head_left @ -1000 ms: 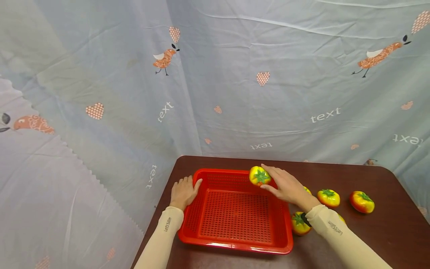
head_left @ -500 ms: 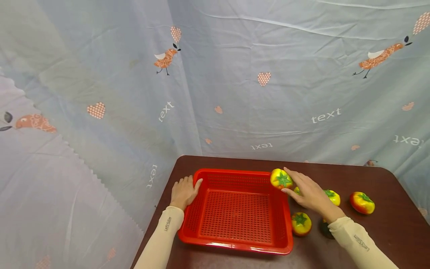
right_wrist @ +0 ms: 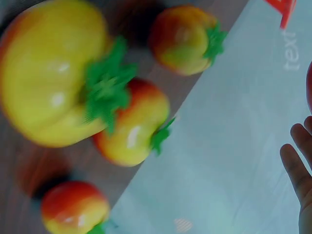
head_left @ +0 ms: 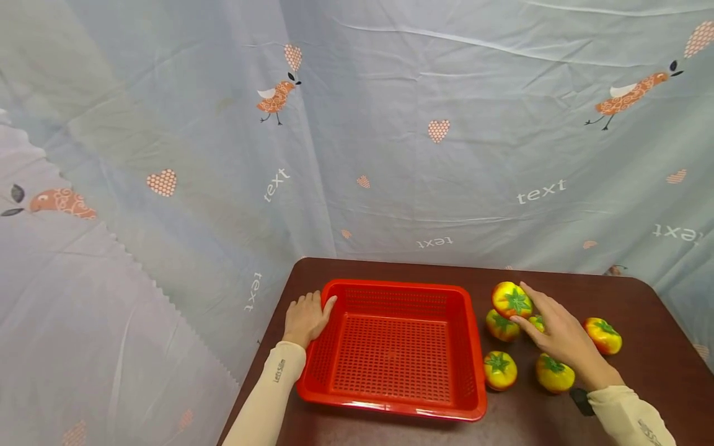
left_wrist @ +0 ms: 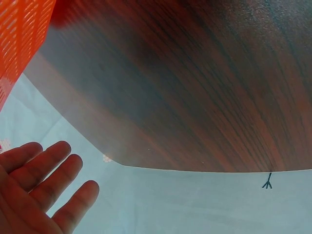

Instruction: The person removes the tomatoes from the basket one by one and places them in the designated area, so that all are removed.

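My right hand (head_left: 564,337) holds a yellow and red persimmon (head_left: 511,300) with a green leafy top, pinched between thumb and fingers. It is above the table, right of the red basket (head_left: 390,409), and overlaps another persimmon (head_left: 502,328) in the head view. In the right wrist view only fingers (right_wrist: 296,170) and a red sliver of the fruit show at the right edge. My left hand (head_left: 305,317) lies at the basket's left rim, thumb over the edge. Its fingers (left_wrist: 56,183) look straight and loosely spread in the left wrist view.
More persimmons lie on the dark table (head_left: 424,430): one beside the basket (head_left: 500,370), one near my right wrist (head_left: 555,373), one farther right (head_left: 602,336), and one partly hidden behind my right hand. A patterned curtain (head_left: 379,148) hangs behind the table.
My right hand has moved right with the persimmon, from over the basket's back right corner to over the fruit beside it. My left hand and the basket have stayed put.
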A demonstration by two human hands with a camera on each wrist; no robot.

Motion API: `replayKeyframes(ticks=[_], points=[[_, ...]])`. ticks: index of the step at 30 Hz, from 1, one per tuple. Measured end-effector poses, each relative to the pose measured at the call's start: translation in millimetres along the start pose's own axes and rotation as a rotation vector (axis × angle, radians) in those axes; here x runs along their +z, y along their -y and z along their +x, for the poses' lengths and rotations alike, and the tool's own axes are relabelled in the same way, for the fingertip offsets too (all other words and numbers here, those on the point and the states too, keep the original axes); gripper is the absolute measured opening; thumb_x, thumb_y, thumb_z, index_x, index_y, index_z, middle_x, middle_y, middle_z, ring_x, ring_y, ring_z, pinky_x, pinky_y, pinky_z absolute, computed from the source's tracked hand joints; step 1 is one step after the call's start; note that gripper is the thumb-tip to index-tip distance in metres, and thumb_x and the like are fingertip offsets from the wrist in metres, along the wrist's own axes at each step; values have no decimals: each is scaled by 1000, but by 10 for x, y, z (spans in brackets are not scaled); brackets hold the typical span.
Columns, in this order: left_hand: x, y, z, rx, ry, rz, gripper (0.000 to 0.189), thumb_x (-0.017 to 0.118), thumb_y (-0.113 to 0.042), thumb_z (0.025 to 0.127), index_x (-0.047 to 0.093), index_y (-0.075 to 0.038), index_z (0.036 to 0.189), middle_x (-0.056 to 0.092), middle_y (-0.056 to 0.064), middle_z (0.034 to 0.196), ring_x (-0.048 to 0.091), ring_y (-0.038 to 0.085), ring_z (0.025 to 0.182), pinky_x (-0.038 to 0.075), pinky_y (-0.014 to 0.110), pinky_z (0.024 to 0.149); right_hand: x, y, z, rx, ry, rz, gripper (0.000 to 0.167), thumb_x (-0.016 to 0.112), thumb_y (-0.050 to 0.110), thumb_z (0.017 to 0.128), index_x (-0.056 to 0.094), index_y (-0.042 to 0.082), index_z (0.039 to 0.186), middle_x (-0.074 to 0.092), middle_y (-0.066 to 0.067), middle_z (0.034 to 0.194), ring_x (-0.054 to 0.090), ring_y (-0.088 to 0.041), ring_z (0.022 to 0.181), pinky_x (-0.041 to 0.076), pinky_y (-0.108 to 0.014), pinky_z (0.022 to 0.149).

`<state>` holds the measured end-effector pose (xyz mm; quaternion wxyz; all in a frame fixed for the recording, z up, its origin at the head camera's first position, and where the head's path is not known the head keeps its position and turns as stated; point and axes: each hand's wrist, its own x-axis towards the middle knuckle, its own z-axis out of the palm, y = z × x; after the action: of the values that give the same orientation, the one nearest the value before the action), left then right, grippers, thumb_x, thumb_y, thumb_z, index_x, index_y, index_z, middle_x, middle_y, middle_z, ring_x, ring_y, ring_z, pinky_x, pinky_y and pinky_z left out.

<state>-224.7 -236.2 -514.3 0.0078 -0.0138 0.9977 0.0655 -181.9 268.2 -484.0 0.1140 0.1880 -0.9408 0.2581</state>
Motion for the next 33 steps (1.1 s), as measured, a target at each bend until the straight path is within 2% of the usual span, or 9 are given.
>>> replayKeyframes(ticks=[3,7,9,13,16,25,29,33], points=[[3,9,5,1,-2,6,74,28,-57,102,49,5,137,58,23,130,54,41,120,39,56,105,-68,-88,-101,44,-13,15,80,70,30,91,26,12,156,47,-29,140,49,-48,120,41,-68,90],[11,14,11,7,-6,6,73,29,-57,102,49,5,137,58,23,130,54,41,120,40,56,104,-131,-221,-219,94,-54,18,79,68,28,93,25,8,155,46,-34,138,48,-53,116,41,-69,86],[13,12,16,3,-4,4,74,29,-57,102,49,4,137,58,23,131,54,41,120,39,56,105,-140,-277,-272,116,-67,4,78,68,29,93,25,6,155,51,-33,130,52,-50,109,44,-65,82],[19,11,21,-1,-10,11,73,30,-57,102,50,4,136,59,22,129,55,40,119,40,55,104,-160,-355,-386,173,-49,-13,78,65,34,94,25,6,155,50,-33,130,52,-51,108,44,-65,81],[28,8,20,5,-13,11,72,31,-56,102,50,4,135,60,22,128,55,40,118,41,56,103,-206,-430,-491,234,-43,-7,78,63,36,96,22,7,156,44,-37,137,46,-56,115,38,-71,84],[24,13,17,8,-5,3,74,27,-58,102,48,4,137,58,23,131,54,41,121,39,56,105,-398,-815,-837,432,-131,-61,77,54,38,100,15,-3,154,31,-43,143,36,-63,120,30,-74,92],[20,21,27,8,-4,8,74,27,-57,102,48,4,138,57,23,133,53,41,122,38,57,106,-391,-980,-1012,486,-134,-82,77,52,37,101,14,-7,152,30,-45,140,35,-64,119,28,-73,94],[24,22,36,9,2,6,76,27,-58,102,48,4,139,57,23,133,53,42,124,38,57,106,-313,-1113,-1200,526,-117,-112,78,51,37,101,15,-12,150,33,-47,134,37,-63,113,32,-71,90]])
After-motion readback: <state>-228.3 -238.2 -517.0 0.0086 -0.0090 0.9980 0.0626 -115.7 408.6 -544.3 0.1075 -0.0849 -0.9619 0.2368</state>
